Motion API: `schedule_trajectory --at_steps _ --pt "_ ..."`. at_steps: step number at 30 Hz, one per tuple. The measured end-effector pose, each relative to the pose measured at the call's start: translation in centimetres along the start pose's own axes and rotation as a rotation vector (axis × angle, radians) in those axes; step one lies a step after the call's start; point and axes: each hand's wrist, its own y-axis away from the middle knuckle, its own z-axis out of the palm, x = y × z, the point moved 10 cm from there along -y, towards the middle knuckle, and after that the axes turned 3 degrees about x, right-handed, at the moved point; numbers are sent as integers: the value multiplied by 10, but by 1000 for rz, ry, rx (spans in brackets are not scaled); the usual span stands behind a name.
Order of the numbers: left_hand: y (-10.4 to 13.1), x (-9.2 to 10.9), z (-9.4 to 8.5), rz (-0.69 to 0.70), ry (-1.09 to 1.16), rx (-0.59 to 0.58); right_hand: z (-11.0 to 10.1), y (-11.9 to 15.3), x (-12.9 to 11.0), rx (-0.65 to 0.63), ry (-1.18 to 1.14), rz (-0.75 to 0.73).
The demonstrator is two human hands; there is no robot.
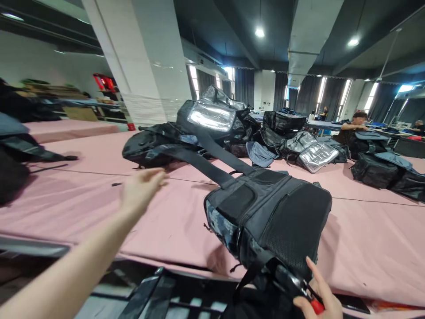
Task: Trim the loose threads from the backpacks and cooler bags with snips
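Over the pink-covered desk [172, 212], our left hand [142, 186] hangs half open with nothing visible in its blurred fingers, well apart from our right hand [320, 292]. The right is closed around a red item [318, 305] at the desk's near edge, its index finger raised beside the backpack [265, 208]; we cannot tell exactly what the red item is. Dark straps and fabric [262, 288] bunch close to that hand, partly hiding what lies beneath.

The backpack lies on the desk in front of us, padded back upward, its mesh panel [292, 217] toward our right and its camouflage side [222, 226] facing us. Both shoulder straps [227, 155] stretch away toward the heaped bags.

For good handling, we would do well to keep the straps flat and untwisted, steady the body with the left palm, and bring the near edge into plain sight, keeping the red item off the mesh so nothing snags.

Beyond, black bags [149, 144] sit against a bag with silver lining [212, 117], and another silver-lined bag [318, 155] lies open farther right. Past it, a co-worker [358, 124] leans over dark bags [375, 170]. More dark bags [13, 168] rest at our far left, and a pale pillar [156, 57] rises behind the desk.
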Motion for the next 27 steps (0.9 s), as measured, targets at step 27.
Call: schedule_trajectory --at_steps 27 --pt "139 49 172 210 -152 -506 32 46 -7 36 153 -181"
